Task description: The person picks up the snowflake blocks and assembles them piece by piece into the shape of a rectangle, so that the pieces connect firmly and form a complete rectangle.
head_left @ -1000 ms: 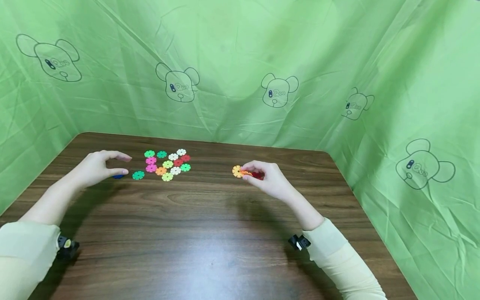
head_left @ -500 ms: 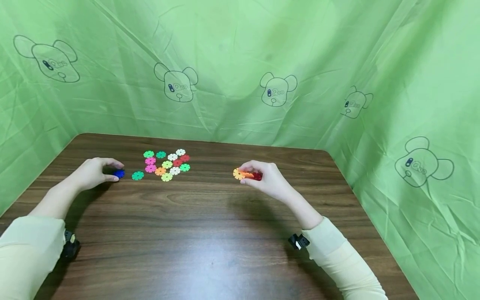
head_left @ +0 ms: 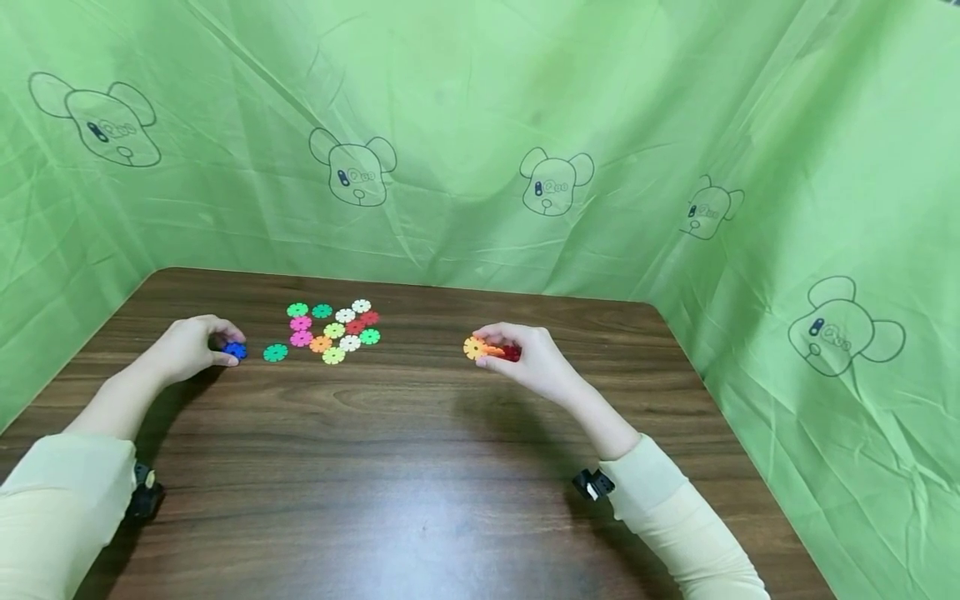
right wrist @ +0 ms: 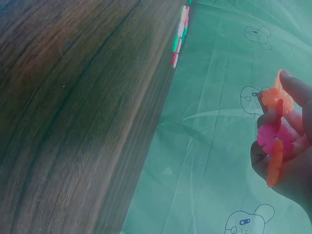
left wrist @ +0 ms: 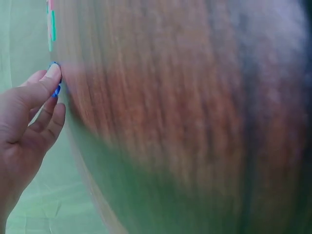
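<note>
At the left of the table my left hand (head_left: pixel 189 350) pinches a blue notched snowflake disc (head_left: pixel 236 351) between thumb and fingers. In the left wrist view the disc (left wrist: pixel 57 91) shows edge-on between the fingertips. My right hand (head_left: pixel 538 358) holds a short chain of interlocked snowflake discs (head_left: pixel 474 347) above the table. The right wrist view shows orange, red and pink discs (right wrist: pixel 276 140) set crosswise in that chain, partly covered by the fingers. A teal disc (head_left: pixel 275 352) lies flat just right of the left hand.
Several loose discs, green, pink (head_left: pixel 302 338), orange, yellow, white and red, lie flat in a cluster at the back left of the brown wooden table (head_left: pixel 420 450). Green curtains (head_left: pixel 457 100) with bear-head outlines hang behind and at the sides.
My left hand has come down and closed on the blue disc, which now shows tilted up at the fingertips. The right hand keeps the chain in nearly the same place.
</note>
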`<state>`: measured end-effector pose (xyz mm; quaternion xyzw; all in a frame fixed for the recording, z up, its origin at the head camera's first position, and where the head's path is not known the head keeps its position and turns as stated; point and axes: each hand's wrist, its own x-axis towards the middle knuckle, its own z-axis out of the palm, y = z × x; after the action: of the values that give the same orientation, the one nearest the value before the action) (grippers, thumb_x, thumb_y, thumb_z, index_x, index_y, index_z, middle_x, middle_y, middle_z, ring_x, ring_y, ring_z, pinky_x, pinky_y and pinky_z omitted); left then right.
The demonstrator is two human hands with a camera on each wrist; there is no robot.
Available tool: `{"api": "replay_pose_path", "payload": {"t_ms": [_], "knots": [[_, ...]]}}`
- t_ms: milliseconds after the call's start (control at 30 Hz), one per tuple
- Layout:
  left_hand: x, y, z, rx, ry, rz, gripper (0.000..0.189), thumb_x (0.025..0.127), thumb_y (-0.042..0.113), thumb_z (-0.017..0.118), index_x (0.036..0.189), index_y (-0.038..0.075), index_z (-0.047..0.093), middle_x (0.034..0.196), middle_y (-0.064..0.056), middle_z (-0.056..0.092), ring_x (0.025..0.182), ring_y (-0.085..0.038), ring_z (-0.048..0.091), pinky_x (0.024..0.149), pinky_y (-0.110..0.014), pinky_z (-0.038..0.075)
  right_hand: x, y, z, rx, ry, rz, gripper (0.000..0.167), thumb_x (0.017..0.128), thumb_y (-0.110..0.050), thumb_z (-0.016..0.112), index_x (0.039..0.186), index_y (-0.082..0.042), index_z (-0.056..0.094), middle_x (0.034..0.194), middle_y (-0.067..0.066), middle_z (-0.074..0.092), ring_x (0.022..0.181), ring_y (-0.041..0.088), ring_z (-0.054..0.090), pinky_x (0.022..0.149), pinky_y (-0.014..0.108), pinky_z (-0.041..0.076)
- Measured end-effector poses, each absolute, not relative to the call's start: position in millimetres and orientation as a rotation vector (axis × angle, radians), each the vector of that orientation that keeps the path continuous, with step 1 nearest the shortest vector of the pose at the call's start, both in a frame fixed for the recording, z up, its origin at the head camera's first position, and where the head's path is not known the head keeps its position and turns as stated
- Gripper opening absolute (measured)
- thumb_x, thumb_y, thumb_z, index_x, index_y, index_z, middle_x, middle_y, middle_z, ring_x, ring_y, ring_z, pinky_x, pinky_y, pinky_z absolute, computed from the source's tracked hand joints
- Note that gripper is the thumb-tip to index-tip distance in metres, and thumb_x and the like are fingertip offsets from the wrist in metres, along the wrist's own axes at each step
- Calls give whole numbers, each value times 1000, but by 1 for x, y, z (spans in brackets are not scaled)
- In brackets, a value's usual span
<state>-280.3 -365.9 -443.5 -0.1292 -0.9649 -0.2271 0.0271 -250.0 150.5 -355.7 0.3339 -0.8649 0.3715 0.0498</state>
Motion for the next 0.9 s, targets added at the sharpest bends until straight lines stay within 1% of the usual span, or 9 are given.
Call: {"api": "replay_pose_path", "payload": {"t_ms": [167,267,333,400,533,633,800,900], "knots": [[-278,-365,-440,-399,-2903,-665,17,73,11,80,85,11,68,77,2,65,72,-10,56,68,-34,45,-250,149,-354,1014,-2653,1163,30,83,-28,73,111,-18,67,98,-7,70,87,5,65,67,24,54],[-276,-362,-435,-431,-2853,-645,17,72,11,81,82,13,68,74,5,65,68,-2,55,64,-29,45,-250,147,-353,1005,-2658,1146,30,83,-28,73,111,-19,67,98,-7,70,87,4,65,68,23,54],[-274,-359,-432,-443,-2836,-650,16,72,11,81,82,14,69,74,6,65,68,1,54,63,-26,44,-251,146,-352,1007,-2660,1129,30,83,-27,73,111,-19,68,98,-7,70,87,4,65,68,23,54],[-271,-355,-428,-452,-2816,-660,15,73,12,81,83,15,69,75,6,66,68,1,54,62,-24,44,-252,145,-352,1017,-2660,1113,30,83,-27,73,111,-18,68,98,-7,70,88,3,65,69,23,54],[-266,-342,-415,-433,-2796,-696,11,77,16,78,85,15,70,76,5,65,69,-2,55,60,-23,43,-253,144,-352,1042,-2645,1100,29,83,-26,73,110,-17,68,97,-7,70,87,2,65,69,23,54],[-263,-329,-404,-430,-2777,-711,9,80,18,76,85,16,70,77,4,65,71,-6,55,60,-24,42,-254,143,-352,1050,-2631,1102,29,83,-25,74,110,-17,68,96,-6,71,85,2,65,67,23,54],[-256,-303,-387,-437,-2698,-712,8,80,16,76,83,17,69,76,3,66,71,-10,57,63,-28,44,-254,142,-350,1052,-2616,1091,28,83,-25,74,109,-17,68,95,-5,71,82,3,65,65,23,54],[-252,-284,-376,-439,-2642,-729,10,78,13,77,83,16,69,76,3,67,71,-11,59,63,-26,45,-253,141,-348,1043,-2614,1092,29,82,-26,75,109,-17,69,95,-5,71,82,3,65,66,23,54]]}}
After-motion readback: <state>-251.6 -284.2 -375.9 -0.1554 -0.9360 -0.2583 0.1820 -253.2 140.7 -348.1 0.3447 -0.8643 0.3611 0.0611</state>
